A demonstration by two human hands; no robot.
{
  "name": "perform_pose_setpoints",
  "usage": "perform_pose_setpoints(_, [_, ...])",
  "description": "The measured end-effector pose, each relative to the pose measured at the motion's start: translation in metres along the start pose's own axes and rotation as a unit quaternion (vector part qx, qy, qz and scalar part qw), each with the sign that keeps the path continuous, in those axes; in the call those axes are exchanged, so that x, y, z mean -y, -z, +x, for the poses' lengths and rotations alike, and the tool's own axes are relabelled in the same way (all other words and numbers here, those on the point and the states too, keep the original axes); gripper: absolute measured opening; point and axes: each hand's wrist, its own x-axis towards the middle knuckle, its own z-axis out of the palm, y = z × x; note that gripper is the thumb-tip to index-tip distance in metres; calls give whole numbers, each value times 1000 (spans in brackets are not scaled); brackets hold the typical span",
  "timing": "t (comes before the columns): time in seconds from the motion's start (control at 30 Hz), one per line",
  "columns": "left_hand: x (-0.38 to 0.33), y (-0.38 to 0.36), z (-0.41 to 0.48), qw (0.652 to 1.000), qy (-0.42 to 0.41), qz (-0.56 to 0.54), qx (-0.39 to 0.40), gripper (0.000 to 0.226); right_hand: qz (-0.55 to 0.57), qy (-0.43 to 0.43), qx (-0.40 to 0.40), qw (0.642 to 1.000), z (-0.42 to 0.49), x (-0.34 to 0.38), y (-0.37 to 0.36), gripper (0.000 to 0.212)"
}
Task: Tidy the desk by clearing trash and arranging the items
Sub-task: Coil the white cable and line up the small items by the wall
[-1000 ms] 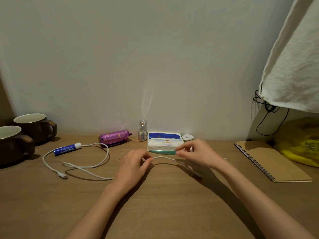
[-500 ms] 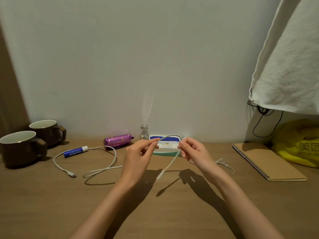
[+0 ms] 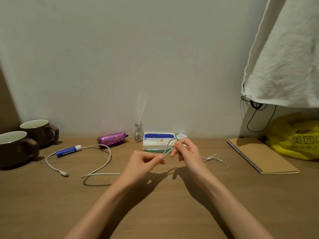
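Observation:
A white charging cable (image 3: 105, 152) snakes across the wooden desk (image 3: 155, 204) on the left, its plug end lying near the front left. My left hand (image 3: 143, 163) pinches the cable's near part just above the desk. My right hand (image 3: 188, 152) pinches a small loop of the same cable, folded back toward the left hand. A tissue pack (image 3: 158, 141) lies right behind both hands.
Two brown mugs (image 3: 20, 144) stand at far left. A blue tube (image 3: 69, 150), a purple wrapped snack (image 3: 113, 138) and a small glass bottle (image 3: 138, 131) lie by the wall. A thin white string (image 3: 215, 159), a spiral notebook (image 3: 260, 156) and a yellow bag (image 3: 296, 135) are right.
Both hands lifted the cable off the desk and folded its end into a loop. The slack on the left has been drawn toward the hands.

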Motion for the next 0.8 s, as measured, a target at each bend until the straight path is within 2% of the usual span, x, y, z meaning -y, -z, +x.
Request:
perform_pose_setpoints(0.1, [-2, -1, -2, 999, 5, -30, 26, 15, -8, -3, 8, 1000, -1, 2, 1, 21])
perform_pose_setpoints(0.23, [0, -2, -3, 999, -1, -45, -19, 14, 6, -33, 44, 998, 0, 2, 6, 20])
perform_pose_setpoints(0.3, [-3, -1, -3, 997, 7, -78, -14, 18, 26, -41, 86, 995, -2, 2, 6, 21])
perform_pose_setpoints(0.43, [-10, 5, -5, 984, 85, -149, 53, 28, 70, -44, 140, 987, -6, 5, 4, 29])
perform_pose_setpoints(0.53, [-13, 11, -7, 970, 118, -168, 129, 26, 81, -53, 172, 980, -6, 8, 7, 31])
perform_pose_setpoints(0.63, [-16, 11, -8, 966, 111, -167, 163, 24, 99, -72, 151, 981, -5, 6, 6, 26])
perform_pose_setpoints(0.8, [-18, 11, -5, 983, 66, -116, 127, 28, 150, -120, 61, 979, -1, 4, 1, 21])
